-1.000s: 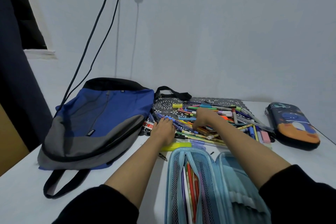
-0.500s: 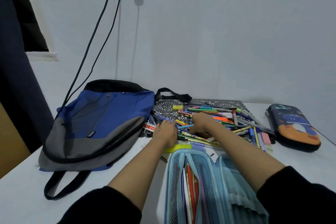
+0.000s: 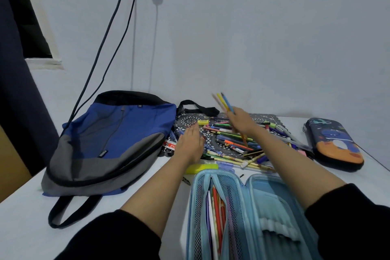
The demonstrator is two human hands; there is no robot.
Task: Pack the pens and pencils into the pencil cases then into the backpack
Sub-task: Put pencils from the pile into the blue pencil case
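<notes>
Yellow and blue pencils [image 3: 224,102]: gripped by right hand [image 3: 240,121], held above the heap [image 3: 232,143].
Left hand [image 3: 190,143]: fingers straight, flat on heap's edge.
Heap: most pens unpacked.
Light-blue case [image 3: 278,192]: open, partly filled.
Dark case [image 3: 335,145]: closed, far right.
Backpack [image 3: 126,133]: apparently holds no case yet.

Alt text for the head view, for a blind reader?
Right hand grips a few pencils above a scattered pile of pens; left hand is spread over the pile's edge. An open light-blue pencil case lies nearest, a blue backpack left, a dark pencil case right.
</notes>
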